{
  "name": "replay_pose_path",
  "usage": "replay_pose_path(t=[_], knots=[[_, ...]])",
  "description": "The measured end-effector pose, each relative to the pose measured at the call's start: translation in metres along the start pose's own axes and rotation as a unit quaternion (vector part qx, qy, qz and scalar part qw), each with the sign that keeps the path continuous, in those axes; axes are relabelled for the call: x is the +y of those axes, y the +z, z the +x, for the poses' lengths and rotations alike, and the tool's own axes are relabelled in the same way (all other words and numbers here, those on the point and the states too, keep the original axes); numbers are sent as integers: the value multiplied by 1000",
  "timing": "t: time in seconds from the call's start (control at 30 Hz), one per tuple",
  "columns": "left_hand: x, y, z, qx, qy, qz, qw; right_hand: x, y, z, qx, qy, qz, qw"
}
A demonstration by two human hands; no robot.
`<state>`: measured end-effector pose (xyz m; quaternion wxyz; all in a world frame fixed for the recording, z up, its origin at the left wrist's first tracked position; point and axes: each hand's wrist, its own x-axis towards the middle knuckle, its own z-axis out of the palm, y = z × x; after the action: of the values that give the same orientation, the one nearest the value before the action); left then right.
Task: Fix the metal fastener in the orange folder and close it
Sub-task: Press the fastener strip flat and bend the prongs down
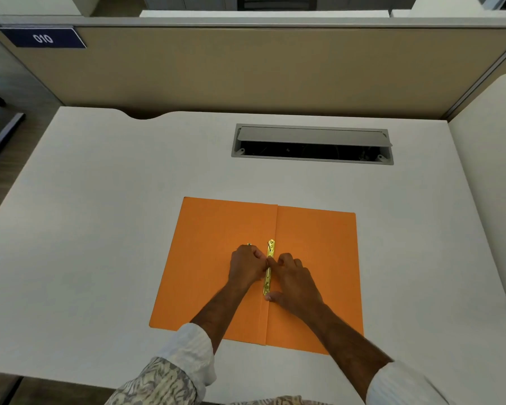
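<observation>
An orange folder [216, 229] lies open and flat on the white desk [100, 200]. A gold metal fastener [270, 247] runs along its centre crease. My left hand [246, 266] rests as a loose fist just left of the strip, its thumb and fingertips pinching the strip's middle; a small metal tip pokes out above its knuckles. My right hand [295, 283] lies across the right side, fingers meeting the left hand on the strip and thumb pressing beside its lower end. The middle of the fastener is hidden by my fingers.
A grey cable hatch [311, 135] is set into the desk behind the folder, its lid raised. A beige partition [275, 68] with a blue "010" label [43, 38] closes off the back. Another white desk [491, 185] adjoins on the right.
</observation>
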<state>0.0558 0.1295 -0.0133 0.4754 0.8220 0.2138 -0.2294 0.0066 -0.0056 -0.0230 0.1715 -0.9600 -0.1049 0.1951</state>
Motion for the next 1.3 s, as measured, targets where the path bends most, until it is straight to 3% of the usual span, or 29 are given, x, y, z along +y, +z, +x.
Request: replay_pose_path(t=[0.27,0.5,1.03,1.3], knots=[[-2,2,3,24,85,-42,995,-3,0,-2,-10,40,-22,999],[-1,10,11,50,109,-30,992,-7,-3,-4,-17,42,-43,998],[7,11,35,70,154,114,979,-4,0,-3,-15,48,-47,998],[6,11,35,75,222,217,947,-4,1,-4,-13,53,-40,998]])
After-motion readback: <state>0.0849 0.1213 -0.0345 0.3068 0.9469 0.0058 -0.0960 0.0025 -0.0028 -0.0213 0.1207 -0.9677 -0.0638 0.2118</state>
